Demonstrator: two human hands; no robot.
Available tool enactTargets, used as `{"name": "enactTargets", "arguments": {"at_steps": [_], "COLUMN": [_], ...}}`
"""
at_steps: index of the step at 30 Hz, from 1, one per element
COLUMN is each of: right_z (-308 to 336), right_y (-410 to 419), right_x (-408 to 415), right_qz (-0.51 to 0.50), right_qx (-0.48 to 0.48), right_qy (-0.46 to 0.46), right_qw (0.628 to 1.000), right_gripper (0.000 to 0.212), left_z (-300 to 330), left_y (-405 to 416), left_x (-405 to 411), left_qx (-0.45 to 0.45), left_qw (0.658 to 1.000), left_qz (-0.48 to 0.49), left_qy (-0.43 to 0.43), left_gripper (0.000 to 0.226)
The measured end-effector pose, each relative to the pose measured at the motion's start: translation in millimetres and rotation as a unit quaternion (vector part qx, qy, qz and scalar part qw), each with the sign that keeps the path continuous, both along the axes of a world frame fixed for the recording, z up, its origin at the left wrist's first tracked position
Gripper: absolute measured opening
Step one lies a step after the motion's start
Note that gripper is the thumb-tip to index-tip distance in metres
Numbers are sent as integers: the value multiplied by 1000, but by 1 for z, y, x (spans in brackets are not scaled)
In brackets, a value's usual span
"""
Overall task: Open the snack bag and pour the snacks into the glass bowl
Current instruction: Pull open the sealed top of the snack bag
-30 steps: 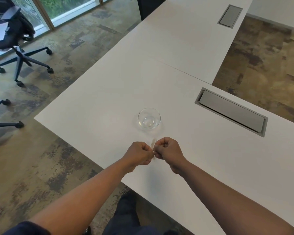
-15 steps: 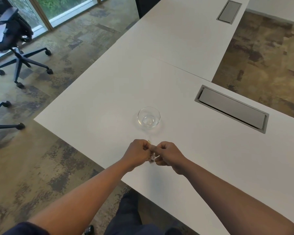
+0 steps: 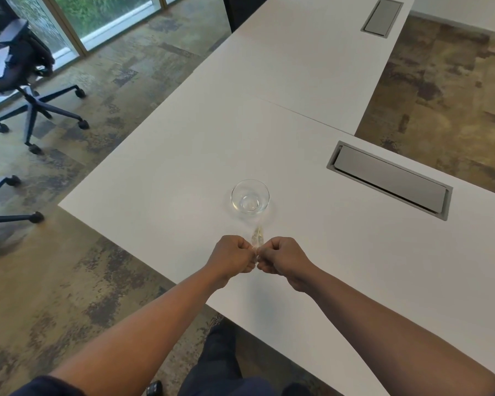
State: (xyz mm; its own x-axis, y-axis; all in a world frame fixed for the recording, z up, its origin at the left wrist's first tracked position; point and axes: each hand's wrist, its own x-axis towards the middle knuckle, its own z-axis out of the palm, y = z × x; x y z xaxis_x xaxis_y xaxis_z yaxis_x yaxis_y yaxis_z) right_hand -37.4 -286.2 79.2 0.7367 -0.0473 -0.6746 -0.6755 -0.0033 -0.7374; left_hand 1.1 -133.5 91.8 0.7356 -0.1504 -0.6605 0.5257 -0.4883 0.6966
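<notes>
A small clear snack bag (image 3: pixel 258 238) is pinched between both fists, seen edge-on, with a narrow strip of it poking up toward the bowl. My left hand (image 3: pixel 231 254) grips its left side and my right hand (image 3: pixel 282 256) its right side, knuckles nearly touching. Most of the bag is hidden by the fingers. The empty glass bowl (image 3: pixel 250 196) stands upright on the white table (image 3: pixel 160 178), a short way beyond the hands.
A grey cable hatch (image 3: pixel 389 180) is set into the table at the right, and another (image 3: pixel 382 17) on the far table. Two office chairs, one (image 3: pixel 20 78) at the upper left and one (image 3: pixel 0 212) lower down, stand on the carpet left of the table's edge.
The fists have drawn close together again around the bag, and its top strip now sticks up between them. The bowl has not moved.
</notes>
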Motion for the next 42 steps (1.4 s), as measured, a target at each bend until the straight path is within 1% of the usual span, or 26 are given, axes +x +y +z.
{"name": "enactTargets", "arguments": {"at_steps": [2, 5, 7, 9, 11, 12, 14, 17, 19, 20, 24, 25, 27, 30, 33, 35, 38, 42], "right_z": [-1, -1, 0, 2, 4, 4, 5, 11, 15, 16, 19, 20, 20, 18, 15, 13, 11, 10], "right_y": [0, 1, 2, 3, 3, 3, 2, 2, 2, 2, 4, 5, 8, 13, 15, 14, 15, 13], "right_x": [0, 0, 0, 0, 0, 0, -1, 1, 3, 4, 3, 2, 2, 1, 1, 2, 3, 2], "right_qz": [0, 6, 6, -1, -13, -18, -22, -9, 8, 11, -19, -30, -42, -32, -21, -21, -28, -22], "right_qx": [-8, -19, -26, -27, -14, -4, 16, 50, 63, 67, 103, 111, 113, 52, 0, -22, -40, -64], "right_qy": [-8, -23, -34, -43, -47, -46, -41, -34, -32, -30, -12, -8, -10, -32, -54, -64, -76, -78], "right_qw": [1000, 1000, 999, 999, 999, 999, 999, 998, 997, 997, 994, 993, 993, 998, 998, 997, 996, 995], "right_gripper": [8, 9, 10, 12, 15, 15, 15, 16, 19, 20, 21, 22, 23, 24, 22, 18, 10, 13], "left_z": [-1, -5, -6, -5, -2, 0, 1, -1, -3, -3, 0, 0, 1, 1, -1, -1, -2, -3], "left_y": [-2, -4, -5, -5, -5, -5, -3, 2, 4, 5, 9, 8, 4, -5, -10, -13, -14, -10], "left_x": [-1, -3, -3, -2, -2, -1, 2, 6, 8, 8, 9, 7, 2, -7, -12, -13, -11, -3], "left_qx": [5, 26, 29, 7, -29, -45, -73, -109, -127, -135, -149, -141, -96, 1, 52, 70, 92, 74], "left_qw": [1000, 999, 998, 999, 998, 997, 996, 993, 990, 988, 987, 988, 993, 985, 973, 970, 973, 983], "left_qz": [7, 8, 18, 41, 58, 63, 51, -3, -34, -44, -55, -54, -57, -74, -83, -73, -36, -50], "left_qy": [-12, -39, -45, -27, 4, 17, 32, 48, 54, 55, 37, 19, -45, -156, -209, -220, -208, -162], "left_gripper": [16, 11, 12, 14, 2, 6, 8, 8, 19, 21, 16, 17, 20, 22, 19, 19, 20, 18]}}
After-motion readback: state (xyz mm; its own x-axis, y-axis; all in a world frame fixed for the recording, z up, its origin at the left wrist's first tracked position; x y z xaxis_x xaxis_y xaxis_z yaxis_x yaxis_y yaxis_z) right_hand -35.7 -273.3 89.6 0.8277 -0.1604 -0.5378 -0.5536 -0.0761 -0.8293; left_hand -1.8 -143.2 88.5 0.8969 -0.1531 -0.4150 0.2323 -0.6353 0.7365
